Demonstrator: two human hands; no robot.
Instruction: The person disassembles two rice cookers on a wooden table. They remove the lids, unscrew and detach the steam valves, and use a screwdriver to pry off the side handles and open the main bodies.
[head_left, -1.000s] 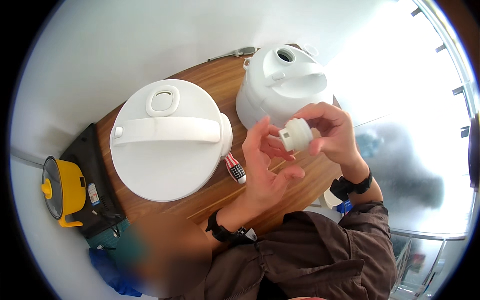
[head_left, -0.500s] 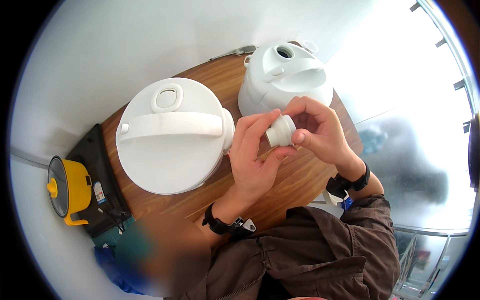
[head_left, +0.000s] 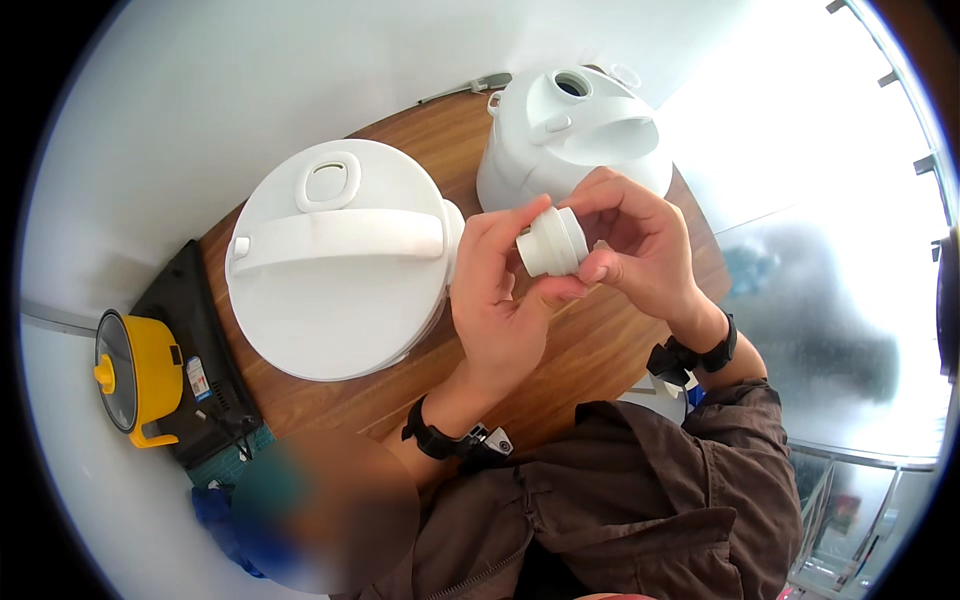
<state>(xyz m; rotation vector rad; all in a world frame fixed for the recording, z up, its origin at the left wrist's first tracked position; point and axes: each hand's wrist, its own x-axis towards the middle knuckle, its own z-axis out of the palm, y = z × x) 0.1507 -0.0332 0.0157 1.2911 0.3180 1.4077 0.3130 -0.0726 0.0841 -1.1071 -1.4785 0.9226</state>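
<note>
Between my two hands is a white plastic cap [head_left: 552, 243], stepped in width with a broad ring at one end. The fingers and thumb of my left hand [head_left: 500, 285] pinch its narrower side, on the left. My right hand [head_left: 645, 240] closes on its broad end with thumb and curled fingers. Just beyond the hands stands a white plastic jug [head_left: 500, 170] with a moulded grip and an uncovered round opening. To the left of my left hand sits a large round white container [head_left: 335, 320], with a band-like handle across its top.
All this is over a wooden table [head_left: 560, 370]. At the far left, a yellow pot [head_left: 155, 365] with a glass lid rests on a flat black device [head_left: 215, 395]. A slim grey tool [head_left: 480, 87] lies by the wall, and a clear ring [head_left: 625, 75] behind the jug.
Both hands have moved slightly up and left with the cap. The cap has turned a little, so more of its side shows. The whole view has shifted slightly.
</note>
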